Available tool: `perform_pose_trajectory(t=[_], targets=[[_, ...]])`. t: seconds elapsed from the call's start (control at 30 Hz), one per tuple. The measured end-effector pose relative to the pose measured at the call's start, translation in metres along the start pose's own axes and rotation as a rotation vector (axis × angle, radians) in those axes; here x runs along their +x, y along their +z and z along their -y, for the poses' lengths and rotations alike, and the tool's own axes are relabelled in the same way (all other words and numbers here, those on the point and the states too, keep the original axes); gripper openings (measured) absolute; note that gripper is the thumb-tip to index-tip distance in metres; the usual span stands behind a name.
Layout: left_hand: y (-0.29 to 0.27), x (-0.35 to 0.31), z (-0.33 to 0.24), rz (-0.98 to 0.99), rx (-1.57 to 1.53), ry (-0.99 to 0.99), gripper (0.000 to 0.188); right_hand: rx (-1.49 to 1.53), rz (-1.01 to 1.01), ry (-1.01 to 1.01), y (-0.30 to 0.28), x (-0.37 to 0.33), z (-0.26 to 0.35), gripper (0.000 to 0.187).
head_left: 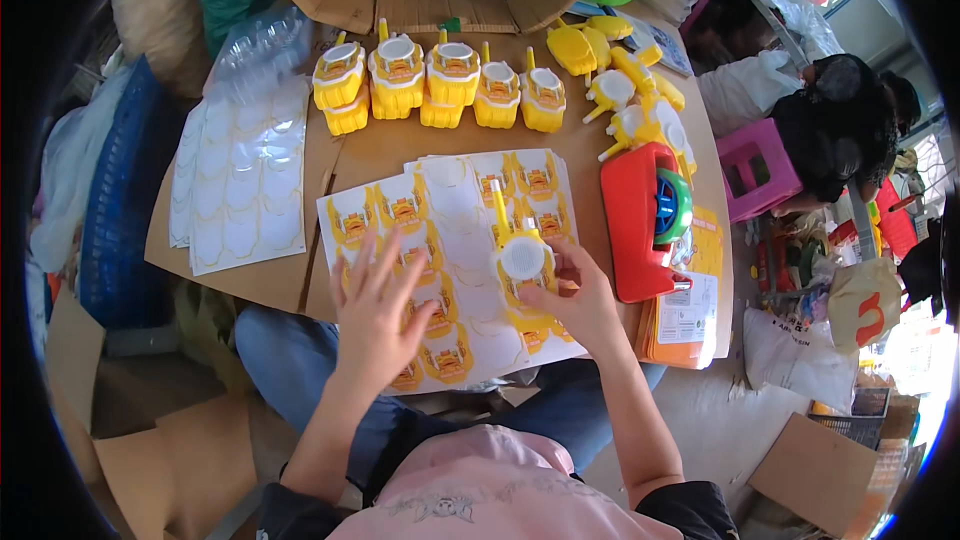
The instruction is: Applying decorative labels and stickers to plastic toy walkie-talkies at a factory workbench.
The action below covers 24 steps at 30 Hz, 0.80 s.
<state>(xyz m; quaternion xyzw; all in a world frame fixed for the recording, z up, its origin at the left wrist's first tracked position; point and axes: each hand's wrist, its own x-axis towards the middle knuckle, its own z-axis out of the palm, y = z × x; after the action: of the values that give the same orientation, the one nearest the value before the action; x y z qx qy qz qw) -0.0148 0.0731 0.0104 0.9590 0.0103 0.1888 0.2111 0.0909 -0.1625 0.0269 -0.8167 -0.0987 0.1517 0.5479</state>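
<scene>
My right hand grips a yellow toy walkie-talkie with a white round speaker and a stubby antenna, low over a sheet of stickers. Fingers spread, my left hand hovers over the left part of that sticker sheet and holds nothing. Rows of yellow and orange stickers remain on the sheet, while a middle column is bare white backing. Beyond the sheet stand several yellow toy walkie-talkies in a row, some stacked, with stickers on their fronts.
Used white backing sheets lie at the left under clear plastic. A red tape dispenser sits at the right, beside a stack of orange cards. More loose yellow toys lie behind it. A cardboard box of blue-white pieces borders the far edge.
</scene>
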Motion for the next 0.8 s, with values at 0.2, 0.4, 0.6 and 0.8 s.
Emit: perform_pose_trajectory(t=[0.2,0.4,0.6,0.8], targets=[[0.001,-0.003,0.035,0.038,0.039,-0.010,0.057,0.327,-0.105,-0.179,-0.016,0.054,0.028,0.045],[-0.008,0.061,0.043,-0.243,-0.052,0.065,0.033,0.024,-0.253,-0.207,-0.020,0.196,0.057,0.044],[0.011,0.161,0.056,-0.377,0.121,0.253,0.037,-0.291,-0.277,-0.093,0.012,0.230,0.065,0.058],[0.044,0.188,0.047,-0.281,0.167,0.296,0.050,-0.673,-0.438,-0.768,0.014,0.227,0.071,0.026]])
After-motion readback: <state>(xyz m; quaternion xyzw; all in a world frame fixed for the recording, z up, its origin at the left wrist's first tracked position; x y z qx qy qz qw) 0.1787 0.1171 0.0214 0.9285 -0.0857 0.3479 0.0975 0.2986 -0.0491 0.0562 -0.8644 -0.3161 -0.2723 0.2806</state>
